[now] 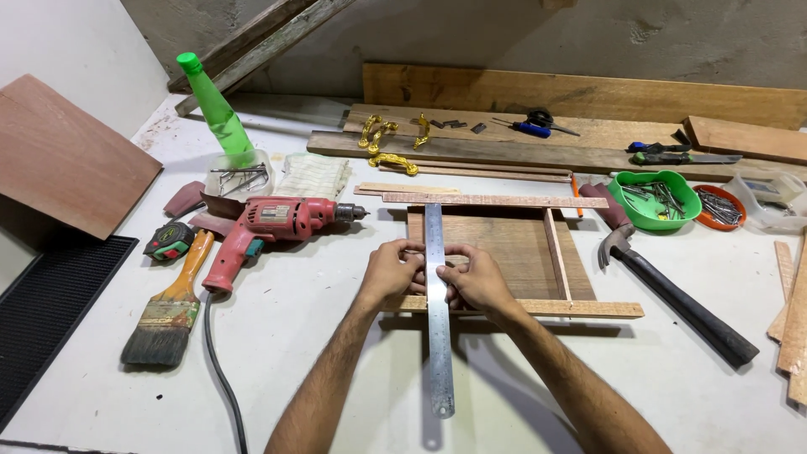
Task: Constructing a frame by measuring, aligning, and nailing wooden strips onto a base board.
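Left hand (391,273) first: I have its fingers curled and pressed onto the steel ruler (437,303) from the left side, pinning it flat against the wooden frame (504,252) on the desk (319,336). My right hand (481,282) mirrors it from the other side, fingertips bunched and pinching the ruler's edge just above the frame's near strip (580,308). To do this well, I judge both hands should press evenly so the ruler does not pivot, and its edge should sit square to the near and far strips (a slight skew would spoil any reading). The ruler lies across the frame's left half, long axis running away from me, far end touching the far strip (496,200), near end with its hole overhanging onto the desk toward me. Left of it rests a red drill (269,223); to the right, a hammer (672,303).
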